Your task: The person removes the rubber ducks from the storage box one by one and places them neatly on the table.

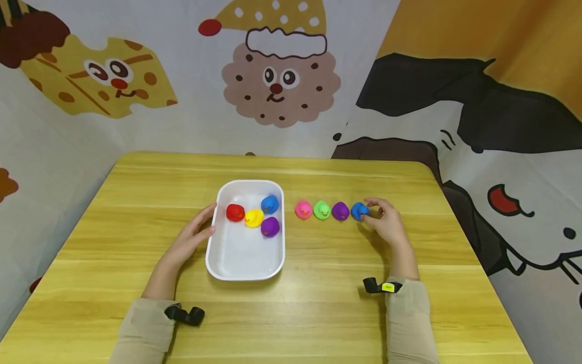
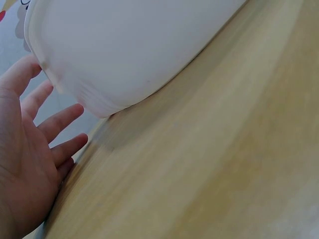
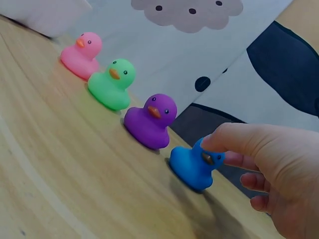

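Observation:
My right hand [image 1: 385,222] has its thumb and fingers about the head of a blue rubber duck [image 3: 192,167], pinching it at the right end of a row. Left of it on the table stand a purple duck [image 3: 151,122], a green duck [image 3: 112,84] and a pink duck [image 3: 81,56]. My left hand [image 1: 188,243] touches the left wall of a white tray [image 1: 245,275] with spread fingers. Inside the tray lie a red duck [image 1: 235,213], a yellow duck [image 1: 253,218], another blue duck [image 1: 270,204] and another purple duck [image 1: 270,227].
The wooden table [image 1: 318,313] carries the tray left of the row of ducks. Behind it hangs a cloth [image 1: 182,136] printed with cartoon figures. A black wrist strap [image 1: 184,314] sits on the left sleeve, with a similar one on the right.

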Tool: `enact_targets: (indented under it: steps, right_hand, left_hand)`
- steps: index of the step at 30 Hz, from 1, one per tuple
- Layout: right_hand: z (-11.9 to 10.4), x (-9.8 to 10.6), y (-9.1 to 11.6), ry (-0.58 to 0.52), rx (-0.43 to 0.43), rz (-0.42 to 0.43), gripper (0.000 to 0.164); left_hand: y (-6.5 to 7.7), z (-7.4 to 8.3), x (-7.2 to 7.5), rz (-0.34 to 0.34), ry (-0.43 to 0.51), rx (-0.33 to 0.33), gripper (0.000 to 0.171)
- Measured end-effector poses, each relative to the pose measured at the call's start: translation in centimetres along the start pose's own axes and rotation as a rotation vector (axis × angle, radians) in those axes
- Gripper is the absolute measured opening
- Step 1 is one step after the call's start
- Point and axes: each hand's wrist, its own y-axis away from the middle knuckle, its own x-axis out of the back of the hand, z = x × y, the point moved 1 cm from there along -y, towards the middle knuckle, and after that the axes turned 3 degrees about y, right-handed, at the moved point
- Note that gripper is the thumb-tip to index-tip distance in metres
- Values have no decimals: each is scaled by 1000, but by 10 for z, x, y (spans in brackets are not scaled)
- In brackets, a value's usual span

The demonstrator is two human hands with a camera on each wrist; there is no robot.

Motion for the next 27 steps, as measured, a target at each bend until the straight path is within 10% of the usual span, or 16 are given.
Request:
enact_targets:
  steps: [27]
  right_hand:
    - [-100,-30,4,-184,173,223,25]
  left_hand:
    - [0,3,-1,-4,21,-9,57]
